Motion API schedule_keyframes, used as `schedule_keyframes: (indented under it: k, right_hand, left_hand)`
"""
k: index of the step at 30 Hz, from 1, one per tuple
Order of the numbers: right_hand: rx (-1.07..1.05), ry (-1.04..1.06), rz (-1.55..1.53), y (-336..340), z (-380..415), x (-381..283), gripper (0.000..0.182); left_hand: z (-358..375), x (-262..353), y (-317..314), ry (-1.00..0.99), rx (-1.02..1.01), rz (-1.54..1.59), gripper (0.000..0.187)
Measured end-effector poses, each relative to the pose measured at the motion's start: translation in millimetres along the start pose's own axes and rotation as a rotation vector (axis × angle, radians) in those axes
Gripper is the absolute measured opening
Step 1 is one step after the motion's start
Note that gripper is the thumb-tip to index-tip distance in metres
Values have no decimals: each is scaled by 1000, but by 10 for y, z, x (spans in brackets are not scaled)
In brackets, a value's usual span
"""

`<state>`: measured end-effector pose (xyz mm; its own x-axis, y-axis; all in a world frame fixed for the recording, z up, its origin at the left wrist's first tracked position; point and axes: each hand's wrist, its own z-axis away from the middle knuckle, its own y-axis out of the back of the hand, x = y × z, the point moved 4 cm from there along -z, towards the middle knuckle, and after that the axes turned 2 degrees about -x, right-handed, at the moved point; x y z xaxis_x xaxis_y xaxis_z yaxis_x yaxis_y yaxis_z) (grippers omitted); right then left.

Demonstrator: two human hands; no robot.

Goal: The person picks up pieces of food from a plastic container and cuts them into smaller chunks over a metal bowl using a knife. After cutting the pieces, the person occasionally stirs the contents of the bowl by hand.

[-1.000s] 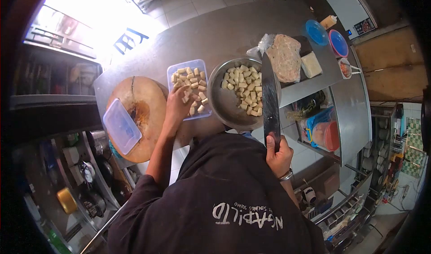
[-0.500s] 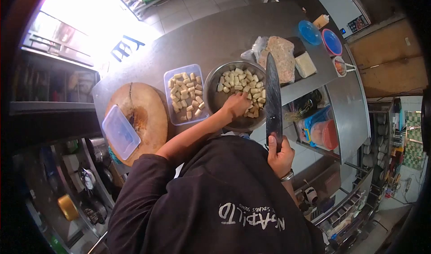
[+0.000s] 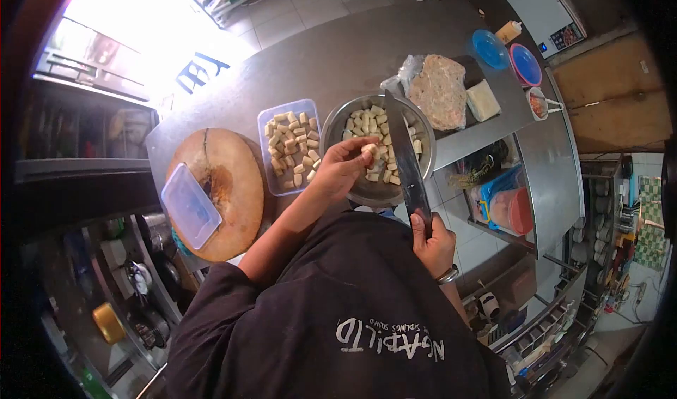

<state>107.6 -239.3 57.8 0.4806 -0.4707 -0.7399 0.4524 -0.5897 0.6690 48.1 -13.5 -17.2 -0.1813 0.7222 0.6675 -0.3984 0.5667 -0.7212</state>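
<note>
My left hand (image 3: 340, 170) pinches a pale food chunk (image 3: 369, 149) over the left part of a steel bowl (image 3: 427, 120). In the bowl lie many more pale, short cylindrical chunks (image 3: 367, 122). My right hand (image 3: 434, 245) is wrapped round the handle of a large knife (image 3: 404, 148) with a dark blade. The blade slants up and to the left across the bowl in this view, its flat side showing. Left of the bowl, a clear plastic container (image 3: 264, 127) holds similar chunks, a little browner.
A round wooden chopping board (image 3: 243, 219) carries a clear plastic lid (image 3: 190, 207) at the left. Right of the bowl are a bagged slab of ground-looking food (image 3: 438, 92) and a pale block (image 3: 483, 101). Blue lids (image 3: 489, 49) and a squeeze bottle (image 3: 508, 31) stand farther back.
My left hand has risen out of the chunks and moved left, now with one chunk in its fingers. The knife has swung left, from beside the bowl to across it.
</note>
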Motion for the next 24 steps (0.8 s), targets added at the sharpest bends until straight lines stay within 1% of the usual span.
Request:
schedule_keyframes:
  k: [1, 3, 6, 13, 16, 18, 19, 21, 22, 24]
  right_hand:
    - [-21, 30, 38, -3, -13, -24, 27]
    - [-45, 65, 76, -19, -23, -40, 27]
    - [-39, 122, 77, -31, -24, -44, 26]
    - [-53, 126, 75, -11, -42, -85, 26]
    - [-60, 127, 68, -11, -41, -74, 26]
    - [-63, 126, 54, -11, -33, -71, 26]
    - [-64, 117, 53, -13, -35, -71, 26]
    - [-63, 107, 53, -14, -38, -76, 26]
    - [-61, 104, 45, -15, -35, -82, 26]
    - [-59, 103, 38, -20, -32, -76, 26]
  left_hand:
    - [32, 50, -29, -6, 4, 1, 19]
    - [78, 126, -46, -61, 43, 172, 23]
    - [79, 163, -86, -78, 21, 236, 26]
    - [86, 170, -160, -50, -34, 241, 25]
    - [88, 168, -152, -38, -56, 201, 25]
    - [107, 192, -207, -30, -101, 92, 20]
    - [120, 193, -227, -29, -101, 92, 20]
    - [144, 164, -248, 14, -63, -135, 20]
    - [144, 163, -246, 15, -63, -135, 20]
    - [148, 162, -288, 80, -143, -188, 20]
